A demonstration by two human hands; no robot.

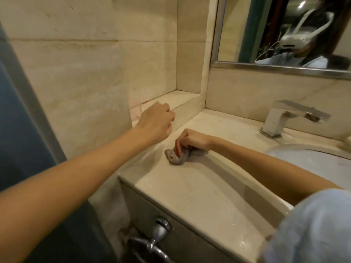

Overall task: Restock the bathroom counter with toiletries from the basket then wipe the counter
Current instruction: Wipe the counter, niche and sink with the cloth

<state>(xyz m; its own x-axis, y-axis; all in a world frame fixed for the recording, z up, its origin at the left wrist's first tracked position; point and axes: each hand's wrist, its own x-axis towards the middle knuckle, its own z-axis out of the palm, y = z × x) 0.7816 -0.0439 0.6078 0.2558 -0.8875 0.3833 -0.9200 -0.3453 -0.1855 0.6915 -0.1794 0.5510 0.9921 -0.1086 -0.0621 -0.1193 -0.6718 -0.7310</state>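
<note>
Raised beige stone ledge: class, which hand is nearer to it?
Left. The left hand is at the front edge of the ledge; the right hand is lower, on the beige counter, gripping a crumpled grey cloth.

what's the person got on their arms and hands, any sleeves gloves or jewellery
The left hand and right hand are bare: no gloves, and no rings or watch show. The left forearm is uncovered as far as the frame reaches. The right arm has a loose light blue sleeve ending near the elbow.
</note>
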